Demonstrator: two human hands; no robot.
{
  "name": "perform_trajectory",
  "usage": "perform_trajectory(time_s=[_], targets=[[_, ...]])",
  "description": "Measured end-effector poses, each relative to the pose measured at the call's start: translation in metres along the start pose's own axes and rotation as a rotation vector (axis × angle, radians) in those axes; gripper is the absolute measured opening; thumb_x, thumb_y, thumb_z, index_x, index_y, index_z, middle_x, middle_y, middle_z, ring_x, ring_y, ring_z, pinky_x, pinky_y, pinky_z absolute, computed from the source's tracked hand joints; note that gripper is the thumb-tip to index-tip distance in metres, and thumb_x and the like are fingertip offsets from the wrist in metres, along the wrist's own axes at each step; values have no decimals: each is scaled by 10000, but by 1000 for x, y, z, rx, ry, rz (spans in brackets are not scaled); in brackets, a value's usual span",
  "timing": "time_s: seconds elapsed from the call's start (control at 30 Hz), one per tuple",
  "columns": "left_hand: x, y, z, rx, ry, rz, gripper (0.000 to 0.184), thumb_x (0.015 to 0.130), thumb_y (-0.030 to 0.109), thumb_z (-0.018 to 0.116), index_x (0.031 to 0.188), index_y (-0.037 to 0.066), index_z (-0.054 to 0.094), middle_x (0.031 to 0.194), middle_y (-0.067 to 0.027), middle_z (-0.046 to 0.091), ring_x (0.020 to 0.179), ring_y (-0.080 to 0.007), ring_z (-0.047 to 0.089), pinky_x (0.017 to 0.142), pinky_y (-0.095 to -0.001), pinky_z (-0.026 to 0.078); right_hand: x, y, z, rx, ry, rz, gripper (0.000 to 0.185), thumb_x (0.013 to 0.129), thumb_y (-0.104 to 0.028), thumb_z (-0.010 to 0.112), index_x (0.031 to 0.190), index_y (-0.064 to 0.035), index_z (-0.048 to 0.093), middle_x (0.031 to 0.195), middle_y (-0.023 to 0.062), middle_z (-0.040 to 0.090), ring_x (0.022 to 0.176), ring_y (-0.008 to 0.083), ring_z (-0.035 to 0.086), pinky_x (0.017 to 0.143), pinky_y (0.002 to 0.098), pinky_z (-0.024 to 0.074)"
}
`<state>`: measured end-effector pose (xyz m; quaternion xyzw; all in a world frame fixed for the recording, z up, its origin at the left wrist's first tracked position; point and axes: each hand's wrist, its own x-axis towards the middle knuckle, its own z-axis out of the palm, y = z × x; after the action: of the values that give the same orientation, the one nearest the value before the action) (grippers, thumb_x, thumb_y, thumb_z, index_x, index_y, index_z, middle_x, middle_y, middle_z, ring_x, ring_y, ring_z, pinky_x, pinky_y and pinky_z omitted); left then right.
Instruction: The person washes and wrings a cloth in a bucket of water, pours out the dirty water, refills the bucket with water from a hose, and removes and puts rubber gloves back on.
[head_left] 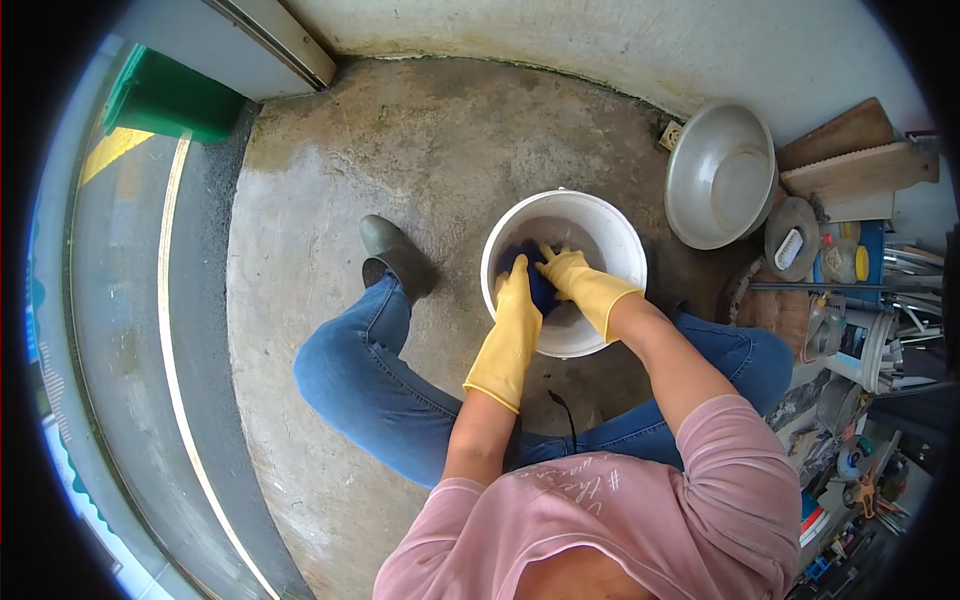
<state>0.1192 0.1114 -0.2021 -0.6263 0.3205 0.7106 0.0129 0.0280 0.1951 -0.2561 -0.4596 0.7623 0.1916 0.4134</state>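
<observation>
A dark blue cloth [541, 291] lies inside the white bucket [631, 265], left of the bucket's middle, bunched between two yellow-gloved hands. The patch in sight is longer than it is wide, its long axis running slantwise from the bucket's far left toward its near middle; the true ends are under the gloves, so which way the whole piece points cannot be told.

The left hand [514, 290] sits at the cloth's left edge, just inside the bucket's left rim, with a digit pointing toward the bucket's far side. The right hand [569, 273] comes in over the bucket's near right rim, its fingers a little apart and touching the cloth from the right — whether either hand is closed on the cloth cannot be seen, since the undersides are hidden. The bucket's floor is grey-brown and hard to make out.

Left of the bucket a dark boot [396, 256] stands on the concrete floor [310, 250]; the other foot is mostly hidden behind the bucket's right side. Beyond the bucket to the right, a metal basin [720, 175] leans near wooden boards [855, 170]. Far left of the bucket is a green bin [175, 95] — the dark lens border crops the scene's edges.
</observation>
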Motion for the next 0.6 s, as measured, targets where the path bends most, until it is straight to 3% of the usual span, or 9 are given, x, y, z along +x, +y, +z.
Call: perform_trajectory(time_s=[0.13, 0.2, 0.23, 0.33, 0.4, 0.47, 0.5, 0.6], targets=[[-9, 9, -1, 47, 4, 9, 648, 887, 405, 663, 1349, -26, 522, 1294, -188, 591, 1136, -299, 591, 943, -412, 500, 33, 9, 6, 153, 49, 261, 878, 714, -341, 854, 1482, -248, 438, 1618, 112, 235, 1353, 447, 422, 1017, 567, 433], [-14, 14, -1, 70, -24, -4, 642, 887, 450, 661, 1360, 31, 546, 1337, -143, 578, 1160, -267, 573, 956, -366, 472, 32, -8, 1, 119, -38, 325, 787, 772, -374, 807, 1465, -217, 469, 1612, 100, 264, 1348, 464, 419, 1013, 600, 413], [-17, 17, -2, 83, -39, -9, 640, 887, 472, 660, 1366, 60, 558, 1358, -121, 572, 1172, -250, 564, 962, -342, 458, 41, -11, 20, -16, 12, 251, 678, 826, -367, 754, 1428, -164, 518, 1550, 99, 392, 1328, 417, 467, 1015, 620, 401], [-7, 13, -3, 96, -48, -43, 622, 900, 475, 643, 1404, 129, 531, 1418, -110, 520, 1215, -242, 532, 970, -392, 449, 72, 27, 46, 364, 107, 426, 644, 814, -285, 749, 1413, -216, 524, 1460, 130, 495, 1327, 350, 492, 1035, 528, 421], [-10, 12, -4, 20, -47, 81, 597, 927, 449, 616, 1360, 45, 544, 1349, -141, 569, 1183, -263, 560, 979, -393, 455, 60, 40, 36, 733, 303, 510, 556, 812, -159, 710, 1351, -200, 581, 1364, 128, 595, 1287, 301, 544, 1029, 424, 451], [-20, 5, -6, -46, -79, 112, 587, 950, 450, 588, 1340, 14, 554, 1319, -147, 592, 1174, -270, 570, 989, -386, 450, 11, 35, 20, 900, 358, 336, 506, 803, -120, 670, 1302, -184, 614, 1334, 113, 617, 1253, 311, 567, 1007, 394, 460], [-25, 7, -6, -79, -111, 90, 583, 959, 464, 573, 1343, 25, 557, 1323, -137, 592, 1181, -266, 566, 995, -378, 443, -10, 27, 6, 1081, 372, 287, 458, 769, -70, 623, 1218, -163, 629, 1195, 108, 660, 1095, 282, 629, 920, 388, 493], [-14, 1, -6, -36, -98, 49, 664, 943, 588, 546, 1369, 79, 549, 1329, -100, 595, 1170, -237, 572, 916, -393, 489, -103, 20, -57, 1175, 343, -3, 427, 750, -45, 626, 1162, -156, 622, 1065, 67, 645, 939, 211, 618, 836, 345, 500]])
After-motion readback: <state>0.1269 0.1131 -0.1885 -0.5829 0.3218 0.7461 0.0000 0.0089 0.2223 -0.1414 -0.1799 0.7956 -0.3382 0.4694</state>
